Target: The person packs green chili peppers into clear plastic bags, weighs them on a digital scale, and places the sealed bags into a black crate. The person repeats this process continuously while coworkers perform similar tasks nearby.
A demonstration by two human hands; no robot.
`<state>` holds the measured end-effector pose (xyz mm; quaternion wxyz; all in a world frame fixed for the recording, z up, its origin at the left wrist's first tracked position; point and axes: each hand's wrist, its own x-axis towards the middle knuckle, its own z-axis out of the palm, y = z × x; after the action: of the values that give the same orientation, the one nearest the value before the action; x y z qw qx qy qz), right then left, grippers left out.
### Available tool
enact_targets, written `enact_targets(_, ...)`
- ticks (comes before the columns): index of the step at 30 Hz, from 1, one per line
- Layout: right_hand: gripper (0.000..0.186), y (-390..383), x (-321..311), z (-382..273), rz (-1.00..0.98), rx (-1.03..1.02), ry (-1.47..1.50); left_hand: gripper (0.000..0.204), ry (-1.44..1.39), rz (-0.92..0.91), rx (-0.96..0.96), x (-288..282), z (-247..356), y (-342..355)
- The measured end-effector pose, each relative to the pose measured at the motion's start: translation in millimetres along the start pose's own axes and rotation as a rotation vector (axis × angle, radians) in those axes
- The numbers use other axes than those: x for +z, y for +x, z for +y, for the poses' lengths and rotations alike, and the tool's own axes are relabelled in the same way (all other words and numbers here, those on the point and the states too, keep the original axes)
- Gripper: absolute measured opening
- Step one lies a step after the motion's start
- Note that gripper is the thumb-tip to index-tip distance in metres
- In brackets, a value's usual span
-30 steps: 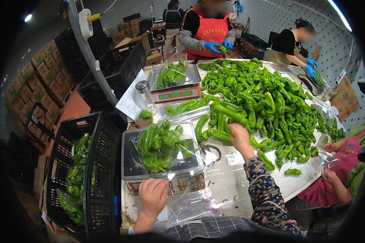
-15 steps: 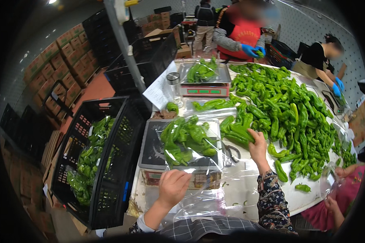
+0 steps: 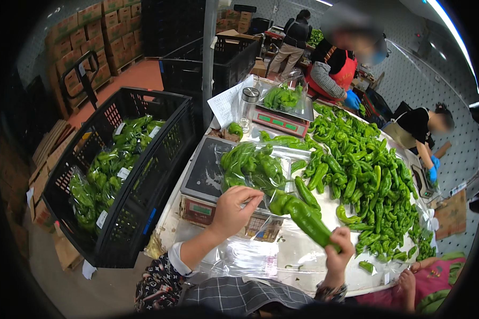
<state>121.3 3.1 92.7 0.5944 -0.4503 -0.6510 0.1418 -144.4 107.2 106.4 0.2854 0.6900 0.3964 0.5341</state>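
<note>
My left hand (image 3: 234, 211) is closed in a pinch on the edge of a clear plastic bag (image 3: 242, 167) of green peppers, which lies on a digital scale (image 3: 194, 175) with a dark top. My right hand (image 3: 336, 255) grips a long green pepper (image 3: 306, 218) by its lower end, raised at a slant over the table's near part, its upper end beside the bag. Loose plastic bags (image 3: 239, 255) lie below the scale. A heap of loose peppers (image 3: 367, 186) spreads to the right.
A black crate (image 3: 58, 196) of bagged peppers stands at left beside a metal post (image 3: 207, 74). A second scale (image 3: 277, 119), a glass bottle (image 3: 247, 109) and paper (image 3: 226, 101) are farther back. Co-workers (image 3: 330, 74) in aprons, some blue-gloved, stand around the table (image 3: 324, 276); another's hand (image 3: 407, 282) is at right.
My right hand has taken a pepper from the heap and drawn it down toward me. My left hand has risen to the bag's near edge. The view has swung, showing more of the crate.
</note>
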Motion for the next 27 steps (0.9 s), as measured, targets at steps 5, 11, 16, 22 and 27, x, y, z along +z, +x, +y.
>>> enact_targets(5, 0.034, -17, 21, -57, 0.146, -0.135, -0.134, 0.01, -0.134, 0.044, -0.138, -3, 1, 1)
enact_targets(11, 0.031, -28, 20, -70, -0.055, -0.309, -0.372, 0.008, -0.287, 0.097, -0.24, -6, 0, 8)
enact_targets(16, 0.029, 6, 96, -13, -0.16, -0.459, -0.475, 0.009, 0.174, 0.087, 0.324, 0, 4, 9)
enact_targets(22, 0.03, 47, 175, 45, -0.355, -0.336, -0.808, 0.016, 0.363, -0.032, 0.493, 2, -1, -4)
enact_targets(27, 0.036, 42, 158, 25, -0.312, -0.35, -0.347, 0.027, 0.366, -0.042, 0.395, -12, 2, -24)
